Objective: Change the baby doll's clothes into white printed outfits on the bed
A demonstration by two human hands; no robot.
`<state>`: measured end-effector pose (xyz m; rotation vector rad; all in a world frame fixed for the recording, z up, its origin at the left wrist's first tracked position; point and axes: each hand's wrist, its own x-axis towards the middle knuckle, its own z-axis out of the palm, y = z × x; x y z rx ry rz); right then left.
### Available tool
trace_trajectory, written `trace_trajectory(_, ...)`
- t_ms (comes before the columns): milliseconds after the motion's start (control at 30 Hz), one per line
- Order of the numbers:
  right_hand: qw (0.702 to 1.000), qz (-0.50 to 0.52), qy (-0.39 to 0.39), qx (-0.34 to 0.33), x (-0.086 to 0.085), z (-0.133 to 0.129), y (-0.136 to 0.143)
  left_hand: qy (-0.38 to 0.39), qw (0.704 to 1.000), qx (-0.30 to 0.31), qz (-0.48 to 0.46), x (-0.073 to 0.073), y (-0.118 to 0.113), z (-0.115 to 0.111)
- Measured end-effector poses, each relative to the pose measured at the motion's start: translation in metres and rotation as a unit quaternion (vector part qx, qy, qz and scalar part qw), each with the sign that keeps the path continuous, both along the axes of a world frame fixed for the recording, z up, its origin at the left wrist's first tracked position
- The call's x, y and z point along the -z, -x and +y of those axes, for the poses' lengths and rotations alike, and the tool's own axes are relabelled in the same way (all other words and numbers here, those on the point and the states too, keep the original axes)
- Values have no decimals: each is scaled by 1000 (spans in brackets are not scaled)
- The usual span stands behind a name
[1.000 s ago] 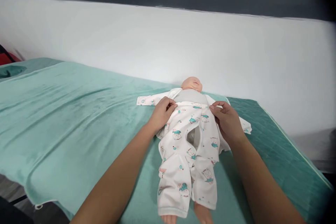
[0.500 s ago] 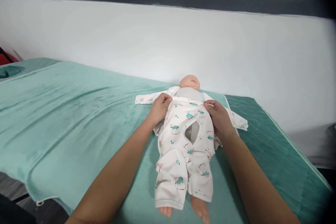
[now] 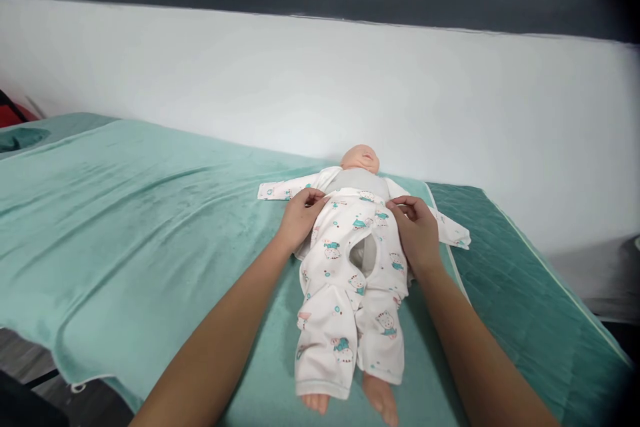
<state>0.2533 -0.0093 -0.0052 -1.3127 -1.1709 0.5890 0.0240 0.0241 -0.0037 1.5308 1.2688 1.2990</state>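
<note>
Fingers (image 3: 319, 204) pinching waistband (image 3: 356, 193) sides, blanket (image 3: 150, 213) spread leftward

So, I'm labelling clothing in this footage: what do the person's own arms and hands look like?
The left hand and right hand are gloveless; the forearms are bare, with no sleeve, watch or bracelet in view. No ring can be made out either.

Left hand (image 3: 303, 217) and right hand (image 3: 416, 228) touch patterned trousers (image 3: 330, 300) on a doll (image 3: 360, 159).
</note>
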Motion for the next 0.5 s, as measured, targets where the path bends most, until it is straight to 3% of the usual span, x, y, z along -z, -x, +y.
trace_trajectory(100,999,-25,-30,12,-2,0,1,9,1000,7,-14,-1,0,-3)
trace_trajectory(267,999,-43,-4,-1,-3,-1,3,-8,1000,-18,-6,0,-3,-3)
trace_trajectory(500,999,-43,0,-17,2,2,-1,-3,998,61,18,-2,-2,-4)
